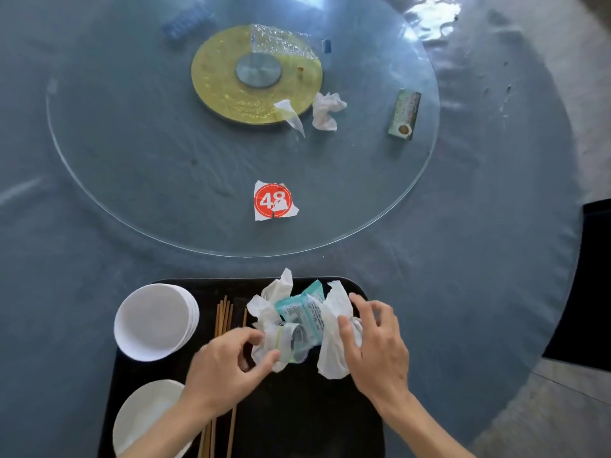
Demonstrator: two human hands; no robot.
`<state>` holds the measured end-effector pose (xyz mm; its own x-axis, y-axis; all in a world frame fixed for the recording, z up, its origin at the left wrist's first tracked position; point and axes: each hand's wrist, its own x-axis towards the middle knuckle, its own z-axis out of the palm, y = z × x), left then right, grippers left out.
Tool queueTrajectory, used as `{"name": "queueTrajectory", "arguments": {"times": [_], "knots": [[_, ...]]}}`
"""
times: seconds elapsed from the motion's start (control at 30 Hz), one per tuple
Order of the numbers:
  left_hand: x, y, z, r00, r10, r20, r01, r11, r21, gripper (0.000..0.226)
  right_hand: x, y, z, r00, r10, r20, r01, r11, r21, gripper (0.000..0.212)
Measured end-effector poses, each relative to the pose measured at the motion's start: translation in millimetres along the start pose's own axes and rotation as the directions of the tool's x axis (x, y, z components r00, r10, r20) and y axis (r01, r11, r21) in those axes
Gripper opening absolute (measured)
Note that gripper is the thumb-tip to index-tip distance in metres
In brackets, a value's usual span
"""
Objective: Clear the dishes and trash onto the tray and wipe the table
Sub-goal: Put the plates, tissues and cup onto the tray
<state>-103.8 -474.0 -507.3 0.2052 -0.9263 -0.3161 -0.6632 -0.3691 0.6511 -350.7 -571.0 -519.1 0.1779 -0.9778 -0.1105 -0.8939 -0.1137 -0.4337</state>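
A black tray (297, 424) lies at the near edge of the round table. On it are a stack of white bowls (152, 322), a white plate (142, 414), several wooden chopsticks (223, 317) and a pile of trash: white tissues (334, 325), a teal wrapper (304, 309) and a clear plastic cup (294, 342). My left hand (224, 365) pinches the tissue around the cup. My right hand (377, 345) grips the tissue on the pile's right side. On the glass turntable (132, 180) lie a red "48" paper (273, 200), two crumpled tissues (325, 110) and a small carton (404, 114).
The turntable has a gold centre disc (218, 81) with crinkled clear plastic (281, 41) at its far edge. A blue object (185, 23) shows blurred at the far left. A dark chair (591, 285) stands at the table's right edge.
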Motion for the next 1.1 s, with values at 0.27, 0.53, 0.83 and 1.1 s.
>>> {"name": "queueTrajectory", "arguments": {"times": [0.27, 0.53, 0.83, 1.1], "knots": [[146, 55, -69, 0.952, 0.120, -0.283, -0.118, 0.993, 0.025, 0.020, 166, -26, -21, 0.995, -0.087, -0.056, 0.096, 0.977, 0.191, 0.043], [351, 119, -98, 0.978, 0.090, -0.190, -0.072, 0.992, 0.101, 0.042, 369, -81, -4, 0.985, -0.166, 0.056, 0.161, 0.984, 0.079, 0.052], [428, 87, -67, 0.995, 0.039, -0.088, -0.009, 0.948, 0.318, 0.043, 416, -94, 46, 0.956, -0.287, 0.057, 0.291, 0.954, -0.077, 0.039], [341, 71, -80, 0.964, 0.162, -0.211, -0.133, 0.980, 0.147, 0.046, 351, -81, 41, 0.939, -0.273, -0.210, 0.307, 0.940, 0.151, 0.031]]}}
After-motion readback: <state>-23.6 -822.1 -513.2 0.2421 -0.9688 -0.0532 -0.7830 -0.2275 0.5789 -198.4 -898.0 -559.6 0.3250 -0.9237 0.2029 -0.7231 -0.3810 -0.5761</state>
